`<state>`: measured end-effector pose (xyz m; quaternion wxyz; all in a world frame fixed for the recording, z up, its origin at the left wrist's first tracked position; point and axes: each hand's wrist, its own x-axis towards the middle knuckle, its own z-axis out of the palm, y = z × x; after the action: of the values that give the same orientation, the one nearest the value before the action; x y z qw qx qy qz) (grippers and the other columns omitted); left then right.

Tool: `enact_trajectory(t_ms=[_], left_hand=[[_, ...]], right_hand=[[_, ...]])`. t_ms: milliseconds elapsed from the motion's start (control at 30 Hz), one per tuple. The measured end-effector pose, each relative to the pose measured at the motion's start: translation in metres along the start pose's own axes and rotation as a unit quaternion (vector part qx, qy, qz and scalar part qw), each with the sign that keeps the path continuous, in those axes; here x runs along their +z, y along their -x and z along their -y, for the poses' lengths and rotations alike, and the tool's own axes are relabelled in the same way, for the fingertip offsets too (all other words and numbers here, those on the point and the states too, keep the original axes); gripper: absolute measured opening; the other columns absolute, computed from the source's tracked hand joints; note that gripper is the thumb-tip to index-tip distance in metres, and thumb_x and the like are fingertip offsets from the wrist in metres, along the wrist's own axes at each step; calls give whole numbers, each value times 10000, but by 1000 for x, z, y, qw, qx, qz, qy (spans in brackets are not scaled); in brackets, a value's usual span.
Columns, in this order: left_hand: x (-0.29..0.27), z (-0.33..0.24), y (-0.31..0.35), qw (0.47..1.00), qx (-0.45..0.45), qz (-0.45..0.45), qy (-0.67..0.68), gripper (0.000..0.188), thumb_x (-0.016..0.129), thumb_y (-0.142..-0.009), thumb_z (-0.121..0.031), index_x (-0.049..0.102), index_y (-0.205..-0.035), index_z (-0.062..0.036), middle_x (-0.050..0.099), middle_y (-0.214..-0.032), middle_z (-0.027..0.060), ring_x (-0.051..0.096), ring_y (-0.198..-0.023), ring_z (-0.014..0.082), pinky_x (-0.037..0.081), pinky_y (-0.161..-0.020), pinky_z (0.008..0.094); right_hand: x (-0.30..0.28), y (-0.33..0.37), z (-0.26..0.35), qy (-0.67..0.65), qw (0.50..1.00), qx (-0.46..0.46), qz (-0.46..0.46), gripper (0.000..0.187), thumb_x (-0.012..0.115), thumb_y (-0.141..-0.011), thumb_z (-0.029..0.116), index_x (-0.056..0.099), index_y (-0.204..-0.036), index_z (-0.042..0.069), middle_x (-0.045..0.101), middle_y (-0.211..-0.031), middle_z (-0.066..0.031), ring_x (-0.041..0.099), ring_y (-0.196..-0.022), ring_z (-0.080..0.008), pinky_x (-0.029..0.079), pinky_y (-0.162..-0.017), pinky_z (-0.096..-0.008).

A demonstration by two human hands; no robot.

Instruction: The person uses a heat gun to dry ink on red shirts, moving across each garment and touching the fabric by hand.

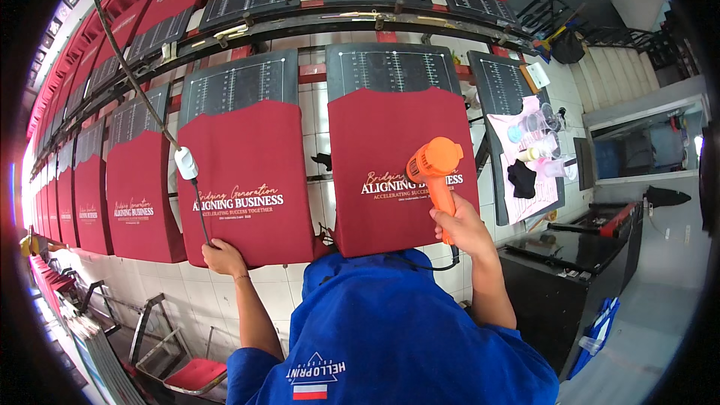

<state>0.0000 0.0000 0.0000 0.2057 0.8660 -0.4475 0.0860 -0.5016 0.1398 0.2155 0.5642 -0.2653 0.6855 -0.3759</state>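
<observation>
An orange heat gun (pixel 436 163) is gripped by its handle in my right hand (pixel 466 229). Its round body is over the printed lettering of a dark red shirt (pixel 405 135) stretched on a board; whether they touch I cannot tell. My left hand (pixel 225 258) is closed round a thin black cable (pixel 201 214), at the lower edge of a second dark red shirt (pixel 244 150). That cable runs up to a white socket connector (pixel 185 163), which hangs from a grey cord (pixel 127 52). White and gold printing shows on both shirts.
Rows of similar shirts (pixel 142 180) on dark ruled boards (pixel 240 79) continue left and behind a black rail (pixel 337 18). Right, a board bears a pink cloth (pixel 517 202) with clear plastic cups (pixel 551 142). A black cabinet (pixel 555 255) stands near right; a red-seated chair (pixel 196 373) lower left.
</observation>
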Motion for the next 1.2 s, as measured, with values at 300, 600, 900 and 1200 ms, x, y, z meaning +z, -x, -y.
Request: enact_trajectory(t_ms=[300,600,900,1200], left_hand=[[-3,-1,-5,1000,-1,1,5,267,561,-912,-252,610,-913,10,654,-853,176,597,-812,381,453,-721,499],[-4,0,-3,1000,-10,16,5,264,557,-913,-254,604,-894,5,654,-846,174,598,-810,379,449,-720,500],[-1,5,-4,1000,0,-6,20,269,555,-909,-257,609,-903,6,656,-842,170,599,-797,377,448,-718,496],[-4,4,-5,1000,10,-9,20,286,547,-907,-273,609,-899,6,650,-821,178,599,-788,387,446,-710,503]], right_hand=[[10,1,-5,-12,999,-24,-28,241,611,-909,122,535,-1104,4,537,-794,1,555,-618,-81,516,-567,-255],[20,0,0,-21,999,-14,-47,221,602,-911,108,555,-1099,1,576,-831,-9,565,-648,-70,507,-583,-249],[32,-6,6,-2,1000,-3,-17,226,611,-912,110,550,-1104,7,566,-823,-4,561,-642,-71,507,-581,-252],[38,-1,7,7,1000,12,13,216,606,-909,96,543,-1094,4,554,-801,0,554,-621,-76,498,-579,-248]])
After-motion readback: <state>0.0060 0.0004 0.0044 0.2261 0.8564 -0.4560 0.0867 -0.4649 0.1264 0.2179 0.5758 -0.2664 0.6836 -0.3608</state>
